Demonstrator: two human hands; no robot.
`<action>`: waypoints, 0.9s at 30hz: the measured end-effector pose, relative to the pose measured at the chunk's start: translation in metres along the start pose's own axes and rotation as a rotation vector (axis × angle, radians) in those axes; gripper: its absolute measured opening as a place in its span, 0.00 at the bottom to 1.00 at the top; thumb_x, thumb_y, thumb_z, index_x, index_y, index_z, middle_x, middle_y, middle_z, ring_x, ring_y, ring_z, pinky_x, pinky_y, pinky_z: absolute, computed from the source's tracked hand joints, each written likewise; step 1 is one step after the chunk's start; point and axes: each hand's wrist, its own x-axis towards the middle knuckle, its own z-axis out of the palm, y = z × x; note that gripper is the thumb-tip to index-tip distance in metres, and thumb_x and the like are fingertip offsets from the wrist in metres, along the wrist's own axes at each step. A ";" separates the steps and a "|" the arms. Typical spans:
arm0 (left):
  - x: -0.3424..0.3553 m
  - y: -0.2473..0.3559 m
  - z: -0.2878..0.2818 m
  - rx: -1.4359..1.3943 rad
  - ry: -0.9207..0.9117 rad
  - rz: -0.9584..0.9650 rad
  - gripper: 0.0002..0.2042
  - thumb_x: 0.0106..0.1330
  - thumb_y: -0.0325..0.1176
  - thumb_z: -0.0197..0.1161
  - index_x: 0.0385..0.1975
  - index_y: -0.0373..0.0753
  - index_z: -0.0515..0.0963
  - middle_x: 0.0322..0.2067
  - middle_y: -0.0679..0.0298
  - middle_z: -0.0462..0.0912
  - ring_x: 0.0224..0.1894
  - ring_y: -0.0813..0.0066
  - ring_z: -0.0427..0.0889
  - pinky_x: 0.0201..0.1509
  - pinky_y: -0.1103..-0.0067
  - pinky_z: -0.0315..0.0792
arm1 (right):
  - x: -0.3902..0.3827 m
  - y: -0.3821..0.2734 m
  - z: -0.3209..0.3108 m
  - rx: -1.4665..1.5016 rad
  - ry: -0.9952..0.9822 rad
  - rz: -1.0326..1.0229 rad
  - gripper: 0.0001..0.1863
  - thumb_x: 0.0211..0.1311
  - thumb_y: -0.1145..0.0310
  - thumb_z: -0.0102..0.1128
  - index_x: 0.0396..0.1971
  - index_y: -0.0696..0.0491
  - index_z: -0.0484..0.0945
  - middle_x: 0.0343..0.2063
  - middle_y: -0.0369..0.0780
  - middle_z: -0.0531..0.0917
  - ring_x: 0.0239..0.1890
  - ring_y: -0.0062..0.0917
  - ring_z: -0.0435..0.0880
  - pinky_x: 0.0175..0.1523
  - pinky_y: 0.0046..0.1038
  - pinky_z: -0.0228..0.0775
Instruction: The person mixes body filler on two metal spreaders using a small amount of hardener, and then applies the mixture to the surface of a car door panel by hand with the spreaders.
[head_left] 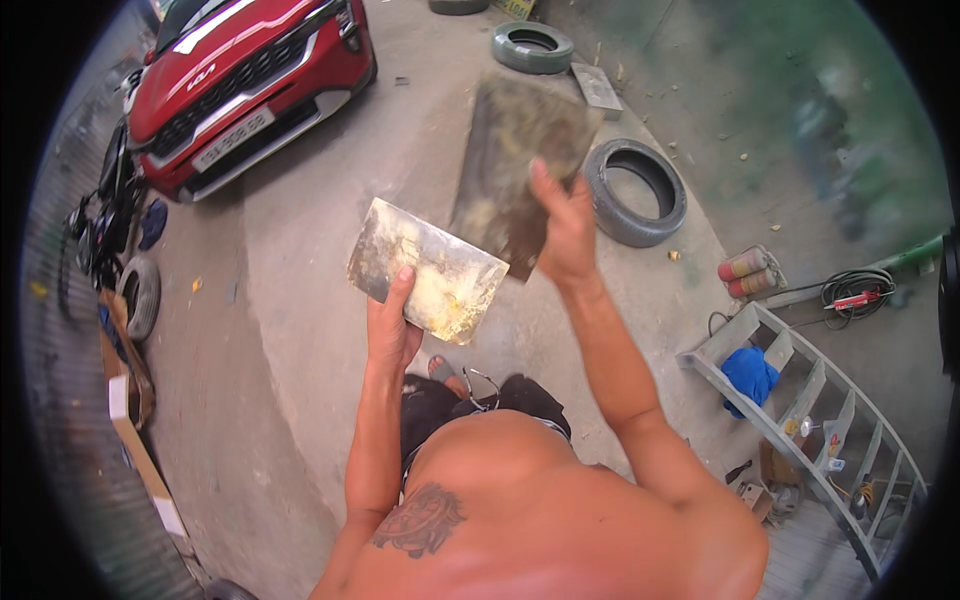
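Observation:
My left hand (395,315) grips a rectangular, stained plate (445,285) with pale yellowish patches, thumb over its front face. My right hand (565,225) holds a larger dark, mottled slab (515,145), blurred, up and to the right of the first plate, with the thumb on its face. The two pieces are close at the smaller plate's right corner; whether they touch, I cannot tell. My bare torso, dark shorts and one sandalled foot show below.
A red car (235,120) stands upper left, beside a motorbike (95,230). Tyres (635,225) and a board (597,90) lie ahead. At right are a metal ladder (810,400) with a blue cloth (745,375), red cylinders (745,265) and coiled cable (845,285). Cardboard (135,440) lines the left.

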 end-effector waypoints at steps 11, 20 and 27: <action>0.362 0.052 -0.045 0.123 0.148 -0.010 0.23 0.66 0.33 0.60 0.57 0.29 0.65 0.51 0.54 0.75 0.51 0.65 0.78 0.55 0.69 0.75 | 0.245 0.148 -0.150 -0.292 -0.347 0.569 0.24 0.68 0.60 0.57 0.57 0.59 0.71 0.43 0.34 0.80 0.45 0.15 0.76 0.52 0.21 0.68; 0.630 0.049 0.026 0.002 0.042 -0.359 0.24 0.66 0.37 0.60 0.58 0.32 0.65 0.52 0.56 0.76 0.53 0.67 0.78 0.58 0.71 0.73 | 0.518 0.236 -0.187 0.353 -0.146 0.633 0.21 0.66 0.63 0.60 0.55 0.56 0.69 0.45 0.37 0.81 0.44 0.19 0.81 0.49 0.26 0.76; 0.796 0.065 0.052 -0.094 0.012 -0.463 0.25 0.66 0.39 0.60 0.59 0.33 0.65 0.52 0.57 0.77 0.52 0.66 0.79 0.58 0.71 0.73 | 0.719 0.285 -0.190 0.300 -0.038 0.611 0.19 0.65 0.56 0.61 0.48 0.54 0.76 0.39 0.35 0.82 0.37 0.18 0.81 0.43 0.23 0.75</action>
